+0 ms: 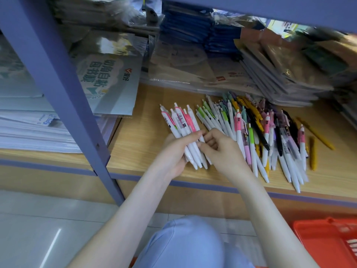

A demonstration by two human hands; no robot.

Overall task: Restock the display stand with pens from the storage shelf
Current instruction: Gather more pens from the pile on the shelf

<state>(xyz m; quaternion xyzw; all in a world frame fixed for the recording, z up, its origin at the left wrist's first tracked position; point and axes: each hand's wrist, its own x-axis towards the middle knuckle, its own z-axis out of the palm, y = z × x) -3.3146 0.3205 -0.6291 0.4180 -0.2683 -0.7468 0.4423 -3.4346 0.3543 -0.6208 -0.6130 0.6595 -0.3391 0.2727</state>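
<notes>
Here, pens bundle [182, 125]: held w/ left hand [173, 153] curled round it, above shelf [143, 147]; right hand [224, 151] pinched its barrels, prob. squaring ends; loose pile [270, 132] lay beside.

Your bundle of white plastic pens [185, 128] shows pink clips. The loose pen pile [270, 132] to its right mixes white, lime green, pink, lilac, black and mustard yellow. Your pale wood-grain shelf board [139, 136] has a violet-blue edge, and the near-right plastic basket [318, 238] is orange-red.
</notes>
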